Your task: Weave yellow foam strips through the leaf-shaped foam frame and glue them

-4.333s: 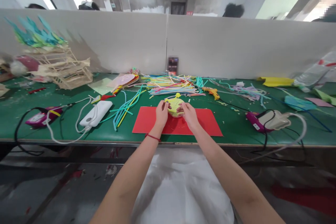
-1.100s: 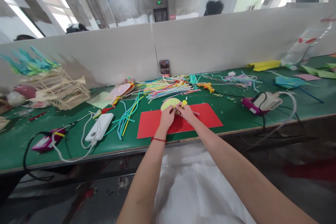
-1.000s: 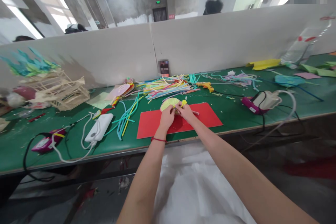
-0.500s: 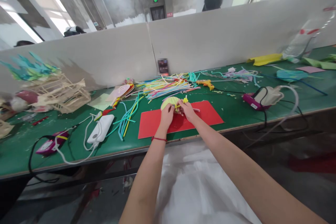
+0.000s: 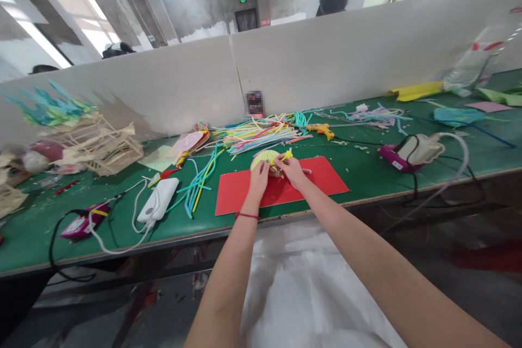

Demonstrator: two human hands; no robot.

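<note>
A round yellow-green ribbed craft piece (image 5: 264, 156) rests at the far edge of a red sheet (image 5: 232, 191) on the green table (image 5: 32, 231). My left hand (image 5: 259, 176), with a red string on its wrist, is closed on the piece's near edge. My right hand (image 5: 291, 170) pinches a short yellow strip (image 5: 286, 156) against the piece's right side. Both hands meet over the red sheet.
A heap of coloured strips (image 5: 261, 131) and a yellow glue gun (image 5: 322, 130) lie behind the sheet. A white power bank (image 5: 158, 199) with cable sits left, a wooden stick frame (image 5: 98, 144) far left, a purple device (image 5: 408, 153) with cords right. White divider behind.
The craft piece went from being cupped flat in both hands to lying at the sheet's far edge with a yellow strip pinched beside it. The view has tilted and shifted slightly.
</note>
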